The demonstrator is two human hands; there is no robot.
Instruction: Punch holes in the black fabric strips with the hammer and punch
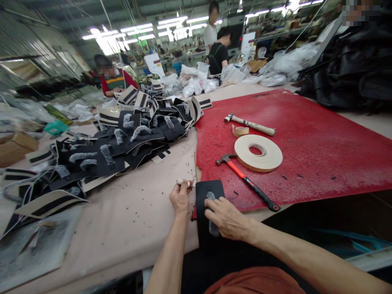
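Observation:
A flat black panel (201, 212) with a plastic-wrapped handle (213, 228) hangs over the near table edge, its top end lying at the corner of the red mat. My right hand (229, 220) is closed over that handle, fingers curled across the wrap. Just left of the panel, my left hand (180, 198) is pinched, with white coverings or bits at its fingertips. Whatever those fingers hold is too small to make out. Beyond my right hand lies a claw hammer (245, 177) with a red and black grip, its head touching a large roll of cream tape (272, 153).
A red mat (321, 151) covers the right side of the table. On it lie a wrapped-handle hammer (252, 124), a small tape piece (240, 130) and black crumbs. Left is a heap of similar panels (113, 143). Plastic bags (196, 81) and several people are behind.

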